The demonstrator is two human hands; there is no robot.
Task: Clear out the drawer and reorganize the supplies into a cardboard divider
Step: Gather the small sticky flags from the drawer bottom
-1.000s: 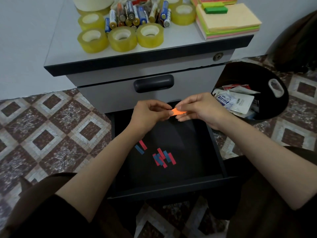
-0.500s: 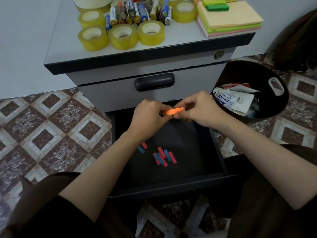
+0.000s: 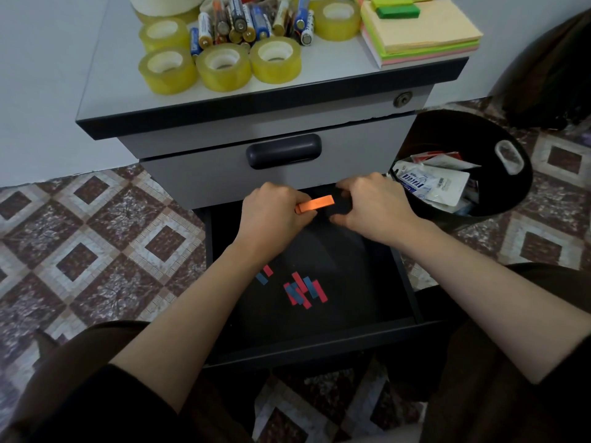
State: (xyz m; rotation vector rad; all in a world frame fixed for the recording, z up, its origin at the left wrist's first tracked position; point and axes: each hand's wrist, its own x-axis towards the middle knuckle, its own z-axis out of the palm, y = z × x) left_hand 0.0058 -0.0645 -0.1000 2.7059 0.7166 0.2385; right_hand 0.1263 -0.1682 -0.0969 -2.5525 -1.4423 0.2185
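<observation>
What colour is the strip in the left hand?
Orange. The strip is pinched by the left hand; head view shows it.

Five yellow tape rolls (image 3: 223, 67) and one white roll (image 3: 166, 1) stand upper left. One orange strip (image 3: 315, 204) sits centre. About nine red and blue strips (image 3: 303, 290) lie in one drawer (image 3: 406, 282). One black bin (image 3: 499, 135) stands at right.

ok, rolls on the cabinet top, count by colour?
Yellow tape rolls: 5
White roll: 1
Total: 6
A yellowish edge shows under the white roll. It may be another roll, but I cannot tell.
</observation>
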